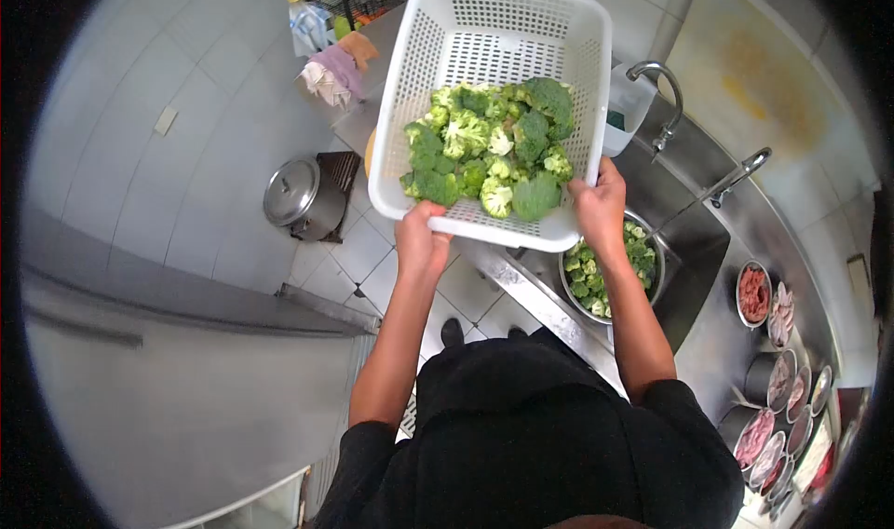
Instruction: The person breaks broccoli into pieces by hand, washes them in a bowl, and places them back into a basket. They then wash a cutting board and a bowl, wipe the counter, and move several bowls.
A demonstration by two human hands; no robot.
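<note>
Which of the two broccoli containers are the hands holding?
The white perforated basket, gripped at its near rim by left hand and right hand; the metal bowl sits in the sink.

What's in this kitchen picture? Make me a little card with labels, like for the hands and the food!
Left hand: fingers grip the near rim of the white basket
Right hand: grips the same rim
In the basket: broccoli florets
Below the basket: metal bowl with more broccoli, in the sink
On the floor: pot with a lid
Counter at right: bowls of meat
</note>
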